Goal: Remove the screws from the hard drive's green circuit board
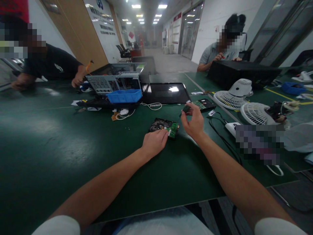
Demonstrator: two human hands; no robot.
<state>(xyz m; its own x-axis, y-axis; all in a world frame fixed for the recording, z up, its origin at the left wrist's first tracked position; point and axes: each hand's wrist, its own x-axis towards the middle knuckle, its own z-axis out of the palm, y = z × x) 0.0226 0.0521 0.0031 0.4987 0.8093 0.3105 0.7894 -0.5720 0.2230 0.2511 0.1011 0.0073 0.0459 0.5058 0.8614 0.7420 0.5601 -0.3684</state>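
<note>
A hard drive (158,124) with a green circuit board lies on the green table in front of me. My left hand (154,142) rests against its near edge, fingers bent together and gripping it by the board. Some of those fingertips are hidden. Just above the drive's right end, my right hand (195,121) is closed round the dark green handle of a small screwdriver (186,109). Its thin shaft slants down towards the drive; whether the tip touches is too small to tell. A second hard drive (204,104) with a green board lies beyond my right hand.
An opened computer case (114,81) with a blue tray (125,96) stands at the back left, beside a black panel (166,93). On the right are white fans (230,98) and a black cable (226,143). Two people sit across the table, one by a black case (242,73).
</note>
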